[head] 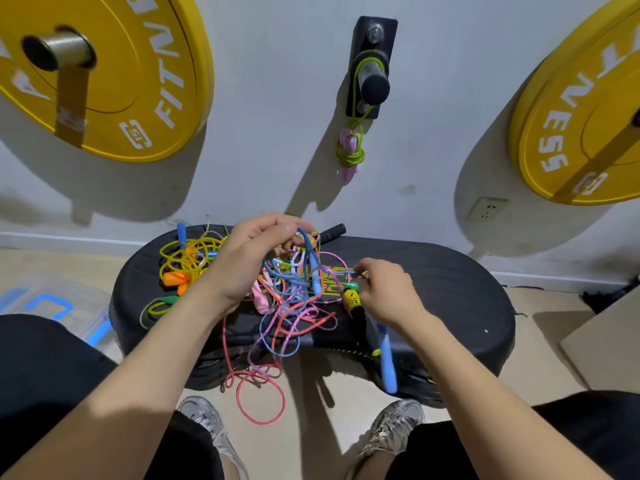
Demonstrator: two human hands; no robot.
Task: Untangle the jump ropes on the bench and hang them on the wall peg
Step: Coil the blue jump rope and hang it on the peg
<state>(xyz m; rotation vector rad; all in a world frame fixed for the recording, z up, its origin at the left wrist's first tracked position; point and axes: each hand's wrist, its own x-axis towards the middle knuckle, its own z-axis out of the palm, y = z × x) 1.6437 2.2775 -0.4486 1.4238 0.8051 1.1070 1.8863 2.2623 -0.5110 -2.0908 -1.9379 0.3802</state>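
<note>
Standing over the black bench, I am watching my left hand lifting a blue rope, fingers curled round it, above the tangle of jump ropes lying mid-bench. My right hand is pinching what looks like a thin strand beside a yellow handle. One green rope is hanging coiled from the wall peg above.
</note>
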